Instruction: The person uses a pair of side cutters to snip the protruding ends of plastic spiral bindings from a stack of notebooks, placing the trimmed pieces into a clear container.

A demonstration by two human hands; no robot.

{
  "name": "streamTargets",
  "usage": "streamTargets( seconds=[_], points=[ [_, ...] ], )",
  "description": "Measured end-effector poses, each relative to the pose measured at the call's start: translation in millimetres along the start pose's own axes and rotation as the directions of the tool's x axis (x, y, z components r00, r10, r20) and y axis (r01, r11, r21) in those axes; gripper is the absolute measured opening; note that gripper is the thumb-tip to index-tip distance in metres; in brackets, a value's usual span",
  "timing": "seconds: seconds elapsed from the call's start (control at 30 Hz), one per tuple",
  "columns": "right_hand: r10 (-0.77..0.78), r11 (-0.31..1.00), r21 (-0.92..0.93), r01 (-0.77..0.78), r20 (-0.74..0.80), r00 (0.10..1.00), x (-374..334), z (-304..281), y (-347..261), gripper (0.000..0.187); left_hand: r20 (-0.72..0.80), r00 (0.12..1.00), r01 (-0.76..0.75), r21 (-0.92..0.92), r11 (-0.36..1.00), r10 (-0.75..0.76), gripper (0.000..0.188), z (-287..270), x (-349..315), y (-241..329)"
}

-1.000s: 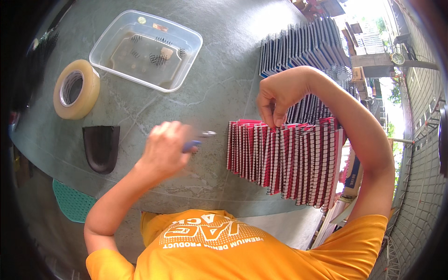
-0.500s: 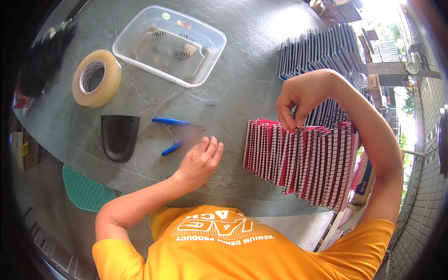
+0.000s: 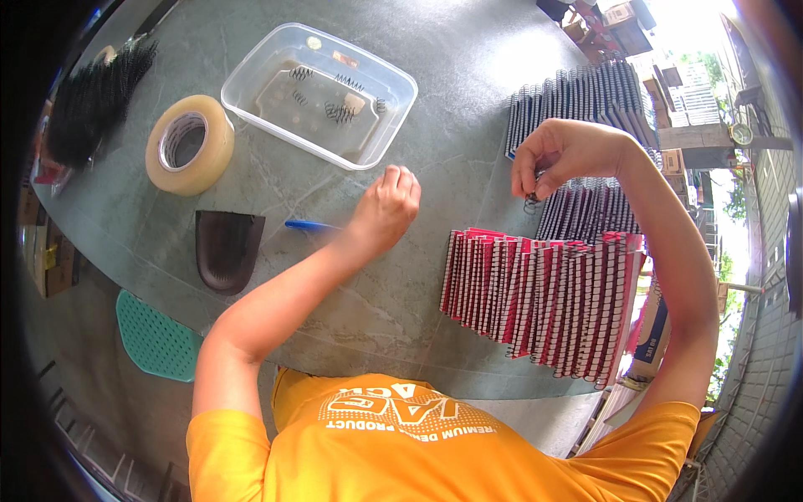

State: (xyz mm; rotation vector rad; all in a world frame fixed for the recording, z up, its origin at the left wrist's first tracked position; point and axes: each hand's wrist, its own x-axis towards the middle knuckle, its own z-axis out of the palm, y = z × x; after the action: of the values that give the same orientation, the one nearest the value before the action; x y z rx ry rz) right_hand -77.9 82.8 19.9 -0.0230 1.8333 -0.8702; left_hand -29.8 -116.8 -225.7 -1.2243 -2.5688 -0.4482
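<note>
My right hand [image 3: 556, 159] pinches a short black wire coil [image 3: 530, 203] above the far edge of a row of red spiral-bound notebooks [image 3: 535, 297]. My left hand [image 3: 385, 209] is closed over the table just below the clear plastic container [image 3: 320, 99]; whatever its curled fingers hold, if anything, is hidden. Several short black coil pieces [image 3: 340, 112] lie inside the container. Under my left forearm, one blue handle of a cutting tool [image 3: 308, 225] shows; the rest is covered.
A roll of clear tape [image 3: 191, 144] and a dark, round-ended pad [image 3: 229, 251] lie at left. Black wire coils [image 3: 96, 109] are heaped at the far left. Blue spiral-bound notebooks [image 3: 581, 105] stand behind the red ones. A green perforated stool [image 3: 155, 336] is below the table edge.
My left hand has moved away from me and right, from beside the cutting tool to where a small coil lay. The right hand has lifted off the notebooks, a coil showing in its fingers.
</note>
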Motion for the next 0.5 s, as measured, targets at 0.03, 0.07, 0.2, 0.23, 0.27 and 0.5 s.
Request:
streamTargets(
  seconds=[0.03, 0.07, 0.2, 0.23, 0.27, 0.5],
  points=[
    [0.000, 1.000, -0.010, -0.001, -0.037, 0.999, -2, -2, 1, 0.017, -0.042, 0.999, -0.020, -0.075, 0.997, 0.017, 0.035, 1, -8, 4],
    [0.002, 1.000, -0.021, -0.004, -0.079, 0.997, -7, -5, 2, 0.018, -0.008, 0.998, -0.055, -0.120, 0.991, 0.054, 0.032, -5, -12, 7],
    [0.020, 0.973, -0.219, -0.071, -0.228, 0.973, -11, -14, -9, 0.020, -0.121, 0.986, -0.136, -0.205, 0.969, 0.112, 0.028, -53, -6, 3],
    [-0.066, 0.963, -0.268, 0.003, -0.226, 0.972, -5, -17, -14, 0.023, -0.221, 0.972, -0.123, -0.196, 0.973, 0.078, 0.027, -68, 5, -6],
    [-0.125, 0.944, -0.331, 0.019, -0.302, 0.945, 4, -12, -27, 0.027, -0.266, 0.964, -0.073, -0.197, 0.978, 0.018, 0.028, -83, 14, -22],
    [-0.554, 0.750, -0.576, 0.325, -0.278, 0.785, 92, -1, -88, 0.052, -0.492, 0.815, 0.380, 0.055, 0.923, -0.306, 0.028, -144, 24, -81]
  ],
)
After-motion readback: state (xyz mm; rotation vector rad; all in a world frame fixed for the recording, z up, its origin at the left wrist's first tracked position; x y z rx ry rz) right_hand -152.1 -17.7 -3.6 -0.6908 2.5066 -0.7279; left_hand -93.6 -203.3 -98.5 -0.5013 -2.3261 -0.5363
